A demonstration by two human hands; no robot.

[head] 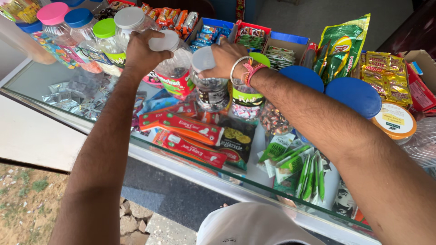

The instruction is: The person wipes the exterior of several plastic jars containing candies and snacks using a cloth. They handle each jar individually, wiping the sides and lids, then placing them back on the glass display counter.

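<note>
The left hand [143, 52] grips a clear jar with a white lid [170, 61], its fingers closed over the lid. The right hand [225, 59] holds a second clear jar [210, 88], fingers clamped around its white top. Both jars stand on the glass bench [41, 81], about the middle of its far side, just beside each other. Behind the left hand, toward the far left corner, stand more jars with a pink lid [53, 12], a blue lid [78, 17] and a green lid [105, 27]. Near the right edge lie two blue lids [355, 96] and a green snack bag [343, 47]. Under the glass, red boxes [186, 129] and green sachets [297, 168] are visible.
</note>
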